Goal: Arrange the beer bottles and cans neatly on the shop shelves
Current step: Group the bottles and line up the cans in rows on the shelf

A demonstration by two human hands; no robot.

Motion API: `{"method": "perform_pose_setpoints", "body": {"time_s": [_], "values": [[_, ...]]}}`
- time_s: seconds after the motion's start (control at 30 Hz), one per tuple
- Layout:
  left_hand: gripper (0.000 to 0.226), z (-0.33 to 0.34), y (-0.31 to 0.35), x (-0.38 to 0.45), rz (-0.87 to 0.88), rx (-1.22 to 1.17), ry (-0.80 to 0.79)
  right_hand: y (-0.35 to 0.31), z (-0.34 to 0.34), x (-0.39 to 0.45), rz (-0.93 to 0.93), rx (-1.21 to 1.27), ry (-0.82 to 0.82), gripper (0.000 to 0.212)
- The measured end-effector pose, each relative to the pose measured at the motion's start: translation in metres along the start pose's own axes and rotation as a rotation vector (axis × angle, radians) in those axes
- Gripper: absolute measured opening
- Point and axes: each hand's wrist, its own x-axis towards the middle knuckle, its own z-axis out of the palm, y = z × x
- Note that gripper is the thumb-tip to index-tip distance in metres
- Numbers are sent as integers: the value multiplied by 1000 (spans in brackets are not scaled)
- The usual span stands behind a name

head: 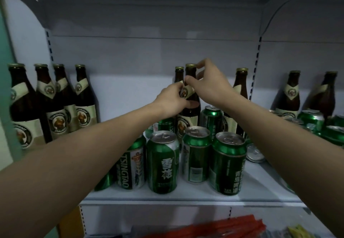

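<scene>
Both your hands are on one brown bottle (189,96), which stands upright mid-shelf just behind the front row of green cans (195,155). Left hand (172,100) wraps the shoulder, fingers curled round the glass. Right hand (206,83) pinches the neck just below the cap. A second bottle (179,75) stands right behind it, touching or nearly; can't tell which.

Step in hand, as I read it: pulling this bottle out of the can cluster. The four-bottle row (55,98) stands well left of it, with bare shelf (119,96) between, the likely slot.

Next move: lift straight up to clear the can tops, then carry left. Watch the neighbouring bottle; it could tip.
</scene>
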Motion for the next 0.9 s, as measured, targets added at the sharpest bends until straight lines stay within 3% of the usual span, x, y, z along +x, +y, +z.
{"method": "perform_pose_setpoints", "body": {"time_s": [0.2, 0.53, 0.73, 0.9], "values": [[25, -31, 34, -3, 5, -142, 167, -8, -11, -5, 41, 133, -36, 52], [27, -104, 72, -34, 0, -257, 314, -43, -11, -18, 5, 322, -207, 63], [28, -140, 68, -61, 0, -203, 357, -80, 28, -17, -58, 320, -201, 67], [40, -173, 50, -79, -56, -175, 450, -115, 69, -10, -106, 301, -212, 49]]}}
